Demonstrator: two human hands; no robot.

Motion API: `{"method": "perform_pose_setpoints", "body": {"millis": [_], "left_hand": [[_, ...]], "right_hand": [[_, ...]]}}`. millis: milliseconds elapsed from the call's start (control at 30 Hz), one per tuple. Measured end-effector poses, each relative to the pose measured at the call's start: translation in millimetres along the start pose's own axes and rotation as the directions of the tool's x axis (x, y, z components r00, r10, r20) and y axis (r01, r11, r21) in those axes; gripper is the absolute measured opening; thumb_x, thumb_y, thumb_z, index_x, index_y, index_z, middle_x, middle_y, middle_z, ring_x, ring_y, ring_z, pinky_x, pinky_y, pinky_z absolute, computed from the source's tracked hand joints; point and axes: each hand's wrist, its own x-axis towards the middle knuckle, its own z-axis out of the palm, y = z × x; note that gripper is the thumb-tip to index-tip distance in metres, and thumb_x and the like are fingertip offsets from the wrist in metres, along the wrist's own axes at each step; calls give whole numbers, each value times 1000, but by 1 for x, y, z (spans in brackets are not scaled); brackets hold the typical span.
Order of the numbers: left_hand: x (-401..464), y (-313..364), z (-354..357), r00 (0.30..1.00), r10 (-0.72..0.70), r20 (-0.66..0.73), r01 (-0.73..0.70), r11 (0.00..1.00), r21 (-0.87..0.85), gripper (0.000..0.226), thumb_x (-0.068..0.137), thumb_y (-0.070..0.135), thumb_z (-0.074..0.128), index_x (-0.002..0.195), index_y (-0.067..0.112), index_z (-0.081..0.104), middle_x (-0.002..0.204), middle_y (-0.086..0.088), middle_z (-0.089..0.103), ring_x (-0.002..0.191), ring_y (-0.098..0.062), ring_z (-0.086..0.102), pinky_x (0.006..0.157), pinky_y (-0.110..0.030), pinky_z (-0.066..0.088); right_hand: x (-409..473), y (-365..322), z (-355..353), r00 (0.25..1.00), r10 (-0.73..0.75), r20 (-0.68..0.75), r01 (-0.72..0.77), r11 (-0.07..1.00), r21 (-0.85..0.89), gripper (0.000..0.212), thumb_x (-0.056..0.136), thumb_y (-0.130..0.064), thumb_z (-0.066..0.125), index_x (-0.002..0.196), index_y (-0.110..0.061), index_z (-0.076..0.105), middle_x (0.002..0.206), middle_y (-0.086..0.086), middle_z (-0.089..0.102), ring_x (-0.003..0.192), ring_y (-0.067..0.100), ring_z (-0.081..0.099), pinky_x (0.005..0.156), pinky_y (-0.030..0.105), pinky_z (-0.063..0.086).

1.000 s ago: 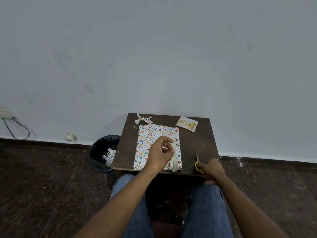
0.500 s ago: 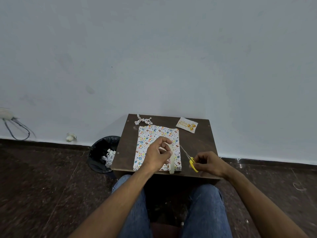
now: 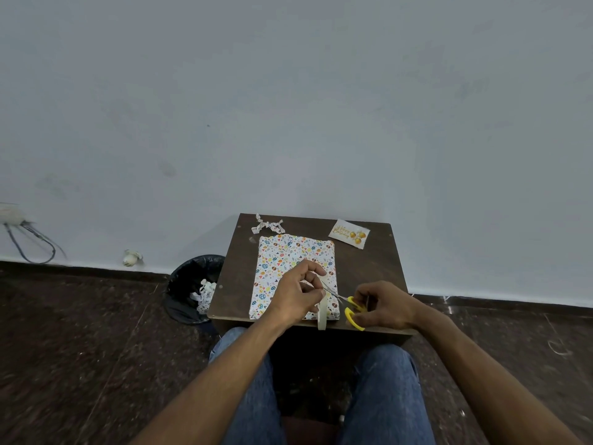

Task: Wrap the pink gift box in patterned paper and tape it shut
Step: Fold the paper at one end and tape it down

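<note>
A strip of tape is pinched by the left hand; yellow scissors are gripped by the right hand, blades at the strip. Under the left hand lies the gift box, fully covered in patterned paper, no pink visible. Cutting and taping appear to remain.

The right hand has lifted the scissors to the tape the left hand holds.
</note>
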Motion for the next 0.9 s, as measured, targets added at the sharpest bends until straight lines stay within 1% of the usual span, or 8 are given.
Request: {"method": "perform_pose_setpoints", "body": {"millis": [133,267,333,400,433,567,700,900], "left_hand": [[0,2,1,1000,-4,-1,4,1000,-12,32,84,-9,61,98,19,60,85,-14,56,72,-19,58,61,-40,59],[0,1,2,1000,-1,0,1,1000,-19,32,84,-11,60,97,19,61,82,-12,56,70,-18,57,62,-41,58],[0,1,2,1000,4,6,-4,1000,-25,31,84,-11,61,97,18,61,81,-11,56,68,-16,57,61,-41,57],[0,2,1,1000,12,15,-12,1000,-28,30,84,-10,62,97,18,61,81,-11,55,68,-15,57,61,-39,57],[-1,2,0,1000,18,22,-17,999,-29,30,84,-9,62,98,18,61,81,-12,55,68,-14,58,61,-38,57],[-2,2,-1,998,33,45,-31,999,-40,31,85,-9,62,99,19,62,80,-8,56,68,-12,58,62,-35,57],[-2,1,-4,997,40,73,-37,999,-40,34,85,-10,62,98,21,62,78,-3,56,69,-12,57,61,-29,57],[0,0,-3,997,29,73,-25,998,-58,35,84,-9,64,97,23,63,78,-3,57,71,-14,59,64,-38,58]], "right_hand": [[1,0,0,1000,-6,-27,5,1000,-27,20,82,-37,75,80,-23,61,77,-5,60,70,6,53,68,32,48],[0,1,-1,998,-26,-61,21,997,-68,23,81,-38,76,74,-30,56,73,-9,57,67,5,51,65,28,44],[0,1,-2,997,-21,-68,16,997,-74,25,75,-48,74,73,-30,56,73,-9,57,67,5,51,66,30,45],[-2,0,-2,998,-14,-68,9,997,-72,31,67,-59,67,73,-30,56,74,-9,57,68,6,52,66,31,46],[-2,-1,-3,998,-15,-63,11,997,-72,31,67,-58,67,73,-30,56,75,-9,57,69,6,53,66,31,46],[-3,-2,-5,999,-19,-35,15,995,-97,23,79,-40,76,74,-32,54,77,-8,57,71,7,52,68,29,45],[-6,-3,-8,1000,-16,-14,14,990,-138,24,79,-43,75,77,-32,54,81,-9,56,74,8,53,69,31,45],[-5,-6,-9,998,-29,-56,18,983,-185,25,79,-44,76,85,-28,58,85,-12,57,77,6,53,69,29,45]]}}
